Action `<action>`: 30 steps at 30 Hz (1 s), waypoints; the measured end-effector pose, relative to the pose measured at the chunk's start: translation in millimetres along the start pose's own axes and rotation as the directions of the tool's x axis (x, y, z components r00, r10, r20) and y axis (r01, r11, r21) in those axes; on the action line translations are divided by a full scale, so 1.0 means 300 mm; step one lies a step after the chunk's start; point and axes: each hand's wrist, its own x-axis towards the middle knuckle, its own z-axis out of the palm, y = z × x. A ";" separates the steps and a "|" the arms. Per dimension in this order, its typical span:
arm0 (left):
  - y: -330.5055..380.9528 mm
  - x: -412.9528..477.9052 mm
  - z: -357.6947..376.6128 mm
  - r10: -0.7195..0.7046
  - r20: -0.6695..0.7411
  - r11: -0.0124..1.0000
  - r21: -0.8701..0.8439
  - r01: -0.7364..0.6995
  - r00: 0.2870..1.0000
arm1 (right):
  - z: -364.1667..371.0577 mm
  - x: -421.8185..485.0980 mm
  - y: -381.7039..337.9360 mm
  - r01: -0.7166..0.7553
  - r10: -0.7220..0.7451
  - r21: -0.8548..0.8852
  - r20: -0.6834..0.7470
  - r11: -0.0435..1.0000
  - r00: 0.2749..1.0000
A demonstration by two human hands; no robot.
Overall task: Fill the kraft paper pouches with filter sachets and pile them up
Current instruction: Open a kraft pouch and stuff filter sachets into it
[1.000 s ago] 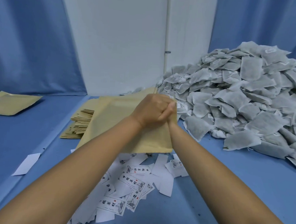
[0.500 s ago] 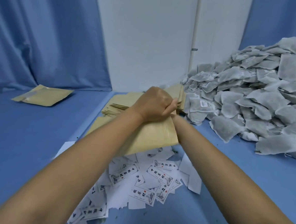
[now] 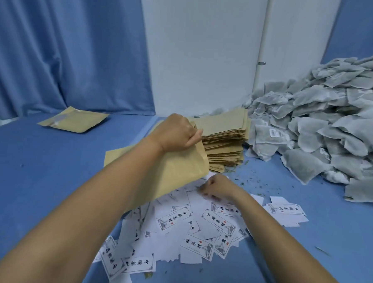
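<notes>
Left hand (image 3: pixel 177 133) raised over mid-table, fingers and thumb curled round the upper edge of a flat tan kraft paper pouch (image 3: pixel 179 171); pouch hangs tilted, lower part hidden behind the left forearm. Right hand (image 3: pixel 219 186) low, just beside the pouch's bottom corner, fingers curled down onto a scatter of white printed paper labels (image 3: pixel 198 230); blurred, cannot tell whether it pinches one. Behind the held pouch, a stack of flat tan kraft pouches (image 3: pixel 224 141), touching a big heap of grey-white filter sachets (image 3: pixel 324 127) at right. One more tan pouch with a clear strip (image 3: pixel 74 120) lies alone far left on the blue table (image 3: pixel 39 177). Green crumbs (image 3: pixel 256 184) dot the surface near the stack.
</notes>
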 end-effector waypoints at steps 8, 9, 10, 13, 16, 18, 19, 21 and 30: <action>0.035 -0.015 0.064 -0.007 0.027 0.998 -0.055 0.009 1.000 | 0.083 0.052 -0.031 0.000 -0.010 -0.288 -0.034 0.958 0.999; 0.033 -0.013 0.066 -0.017 0.029 0.998 -0.062 0.018 0.999 | 0.075 0.055 -0.019 -0.005 -0.008 -0.219 -0.059 0.976 0.998; 0.031 -0.011 0.066 -0.027 0.029 0.997 -0.071 0.029 0.999 | 0.061 0.057 -0.006 -0.006 -0.006 -0.120 -0.105 0.993 0.994; 0.027 -0.010 0.067 -0.058 0.037 0.993 -0.103 0.061 0.998 | -0.002 0.056 0.029 0.036 0.048 0.256 -0.312 0.966 0.949; 0.028 -0.003 0.071 -0.063 0.025 0.989 -0.129 0.066 0.998 | -0.064 0.037 0.046 0.277 0.132 0.527 -0.611 0.803 0.780; 0.031 0.001 0.072 -0.071 0.020 0.986 -0.149 0.074 0.997 | -0.097 0.009 0.041 0.529 0.132 0.570 -0.749 0.629 0.650; 0.034 0.005 0.071 -0.079 0.004 0.983 -0.165 0.079 0.997 | -0.111 -0.007 0.037 0.630 0.077 0.555 -0.780 0.543 0.621; 0.034 0.015 0.074 -0.087 -0.040 0.978 -0.191 0.078 0.995 | -0.124 -0.031 0.020 0.738 -0.151 0.480 -0.782 0.475 0.605; 0.080 0.054 0.076 -0.119 -0.152 0.961 -0.264 0.075 0.981 | -0.118 -0.043 -0.147 0.632 -0.489 0.095 -0.550 0.769 0.677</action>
